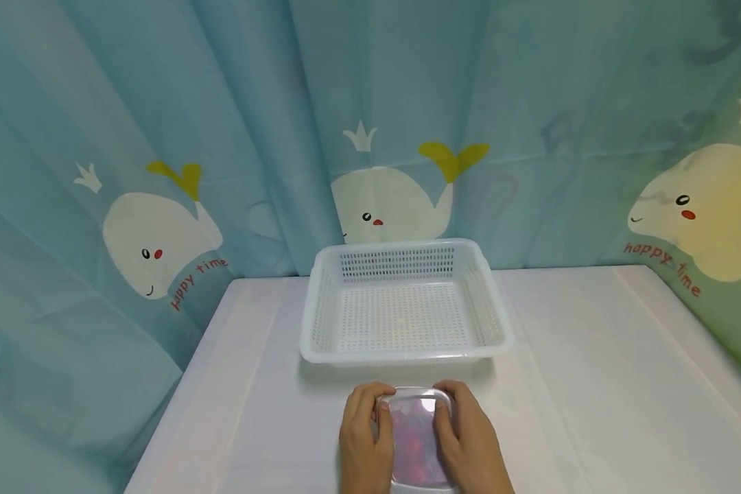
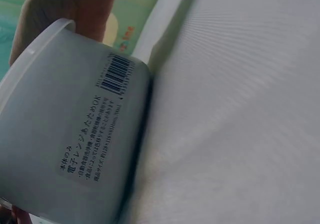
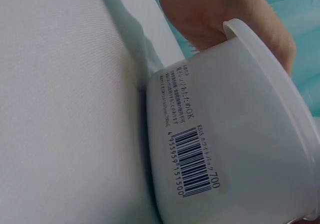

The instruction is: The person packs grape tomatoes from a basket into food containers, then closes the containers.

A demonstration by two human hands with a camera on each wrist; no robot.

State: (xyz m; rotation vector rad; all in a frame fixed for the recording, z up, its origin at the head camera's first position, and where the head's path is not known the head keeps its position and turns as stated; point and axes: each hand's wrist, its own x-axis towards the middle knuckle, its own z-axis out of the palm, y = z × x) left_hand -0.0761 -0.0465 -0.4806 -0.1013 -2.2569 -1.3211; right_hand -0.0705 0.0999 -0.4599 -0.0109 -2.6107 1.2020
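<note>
A lidded plastic food container (image 1: 415, 439) sits on the white tabletop near the front, in the head view. Pink and red contents show blurrily through its clear lid; what they are I cannot tell. My left hand (image 1: 366, 436) grips its left side, thumb along the lid's edge and fingers at the far corner. On the opposite side my right hand (image 1: 472, 439) holds it likewise. Both wrist views show the whitish container wall (image 2: 65, 129) with printed text and a barcode (image 3: 192, 161); its base is close to the cloth.
Just beyond the hands stands a white perforated plastic basket (image 1: 401, 355) with nothing inside. A white cloth covers the table (image 1: 593, 384). Behind and along both sides hangs a blue-green curtain (image 1: 253, 137) with whale prints.
</note>
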